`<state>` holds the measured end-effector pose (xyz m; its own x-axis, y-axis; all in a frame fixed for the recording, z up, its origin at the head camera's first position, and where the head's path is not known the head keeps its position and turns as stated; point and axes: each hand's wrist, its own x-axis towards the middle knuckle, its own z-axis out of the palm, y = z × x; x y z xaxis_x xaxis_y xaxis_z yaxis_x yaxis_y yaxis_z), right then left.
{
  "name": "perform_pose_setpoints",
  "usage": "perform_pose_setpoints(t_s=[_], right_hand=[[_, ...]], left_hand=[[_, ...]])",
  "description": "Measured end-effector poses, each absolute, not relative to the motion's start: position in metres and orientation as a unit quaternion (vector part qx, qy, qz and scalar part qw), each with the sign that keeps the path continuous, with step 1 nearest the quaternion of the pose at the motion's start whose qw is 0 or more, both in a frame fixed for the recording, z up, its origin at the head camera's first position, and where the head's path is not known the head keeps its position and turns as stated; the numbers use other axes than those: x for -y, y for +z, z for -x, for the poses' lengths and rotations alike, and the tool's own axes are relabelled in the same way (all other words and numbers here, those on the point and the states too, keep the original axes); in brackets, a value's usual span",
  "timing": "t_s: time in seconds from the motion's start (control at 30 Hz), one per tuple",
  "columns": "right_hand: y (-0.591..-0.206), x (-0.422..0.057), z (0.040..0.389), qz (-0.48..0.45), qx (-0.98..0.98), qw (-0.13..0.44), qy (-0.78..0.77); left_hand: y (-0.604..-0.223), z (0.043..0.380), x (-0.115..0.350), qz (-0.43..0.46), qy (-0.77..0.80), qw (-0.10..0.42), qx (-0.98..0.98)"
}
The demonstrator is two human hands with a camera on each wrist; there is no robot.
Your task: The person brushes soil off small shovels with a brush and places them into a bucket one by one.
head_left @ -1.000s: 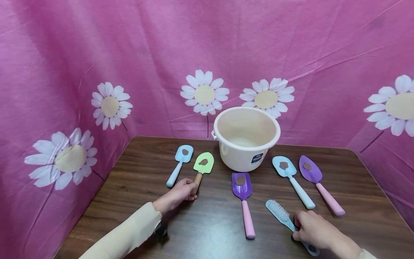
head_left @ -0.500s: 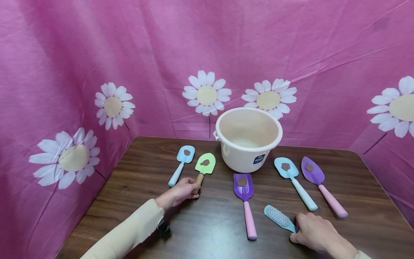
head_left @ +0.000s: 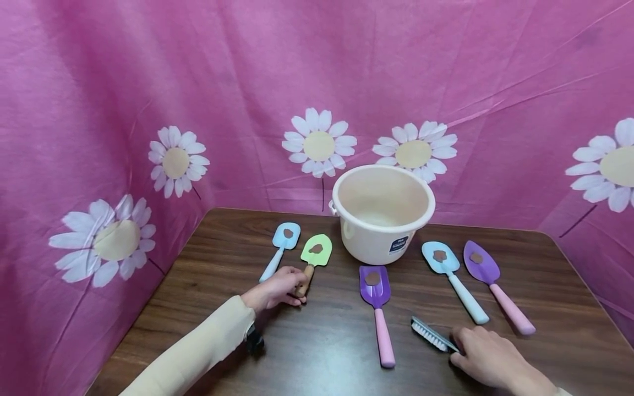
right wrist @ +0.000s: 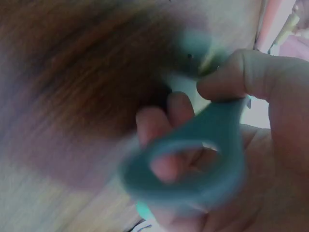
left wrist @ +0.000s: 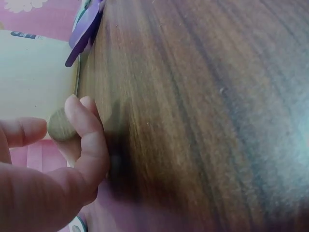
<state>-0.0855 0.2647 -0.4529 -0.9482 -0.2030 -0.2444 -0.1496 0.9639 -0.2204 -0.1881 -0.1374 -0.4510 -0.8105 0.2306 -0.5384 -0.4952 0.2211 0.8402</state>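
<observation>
My left hand holds the wooden handle of a green-bladed toy shovel, which lies on the table with a brown patch on its blade. In the left wrist view, the thumb and curled fingers are around the round handle end. At the front right, my right hand grips a light blue scrubbing brush by its handle. Its white bristles face sideways and left. A ring-shaped handle end shows, blurred, in the right wrist view; the palm covers part of the handle.
A cream bucket stands at the back middle of the wooden table. Beside it lie a purple shovel, a blue shovel, a purple pointed shovel and a left blue shovel, each brown-patched. A pink flowered cloth hangs behind.
The right hand has turned the brush over, so its bristles, first facing up, now face sideways. The left hand stays on the green shovel's handle. The view has shifted slightly.
</observation>
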Motion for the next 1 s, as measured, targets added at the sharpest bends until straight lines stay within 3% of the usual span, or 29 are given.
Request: perform_pose_setpoints(t_s=[0.27, 0.43, 0.6, 1.0], right_hand=[[-0.444, -0.268, 0.089, 0.123, -0.981, 0.078, -0.128], [-0.437, -0.269, 0.091, 0.161, -0.975, 0.007, -0.154], [-0.428, -0.267, 0.095, 0.177, -0.968, -0.012, -0.179], [-0.416, -0.262, 0.105, 0.227, -0.953, -0.11, -0.169]], left_hand=[[-0.453, 0.196, 0.135, 0.085, 0.632, 0.299, -0.71], [-0.453, 0.204, 0.13, 0.073, 0.625, 0.307, -0.714], [-0.455, 0.211, 0.125, 0.101, 0.633, 0.311, -0.702], [-0.45, 0.216, 0.124, 0.091, 0.641, 0.366, -0.668]])
